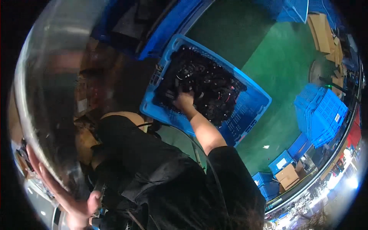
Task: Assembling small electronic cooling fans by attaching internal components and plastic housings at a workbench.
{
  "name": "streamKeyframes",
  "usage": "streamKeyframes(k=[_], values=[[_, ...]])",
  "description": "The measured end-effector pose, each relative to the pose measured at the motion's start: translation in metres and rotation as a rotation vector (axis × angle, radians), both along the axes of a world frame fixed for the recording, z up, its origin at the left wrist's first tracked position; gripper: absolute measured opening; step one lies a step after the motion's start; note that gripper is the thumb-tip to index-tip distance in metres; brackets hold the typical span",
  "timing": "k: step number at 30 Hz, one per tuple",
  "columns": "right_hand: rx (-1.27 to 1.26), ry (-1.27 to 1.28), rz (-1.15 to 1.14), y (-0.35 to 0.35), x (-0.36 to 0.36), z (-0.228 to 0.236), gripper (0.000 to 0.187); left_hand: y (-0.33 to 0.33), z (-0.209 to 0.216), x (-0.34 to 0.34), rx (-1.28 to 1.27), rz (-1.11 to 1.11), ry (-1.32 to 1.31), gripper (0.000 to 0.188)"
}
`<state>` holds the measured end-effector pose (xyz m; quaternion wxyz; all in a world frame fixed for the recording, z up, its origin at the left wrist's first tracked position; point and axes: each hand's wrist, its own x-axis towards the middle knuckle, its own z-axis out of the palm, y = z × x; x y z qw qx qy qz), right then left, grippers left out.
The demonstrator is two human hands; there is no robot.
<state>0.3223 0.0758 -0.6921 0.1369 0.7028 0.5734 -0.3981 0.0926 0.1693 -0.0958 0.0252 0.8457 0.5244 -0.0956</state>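
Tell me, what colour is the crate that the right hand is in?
The crate is blue; it shows best in the head view.

No words or numbers can be read here. A small white sticker [337,117] is on the stack of blue crates [316,111] at the right. A white label [281,163] is on a blue box [288,156] lower down. Both are too tiny to read.
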Motion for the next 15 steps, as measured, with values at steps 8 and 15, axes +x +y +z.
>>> streamKeyframes(k=[8, 15], values=[[0.355, 0.006, -0.107, -0.02, 0.02, -0.044, 0.112, -0.001, 0.003, 0.01, 0.004, 0.016, -0.03, 0.11], [0.003, 0.069, -0.056, 0.018, -0.052, 0.0, 0.099, 0.001, 0.022, 0.001, -0.004, -0.008, 0.05, 0.107]])
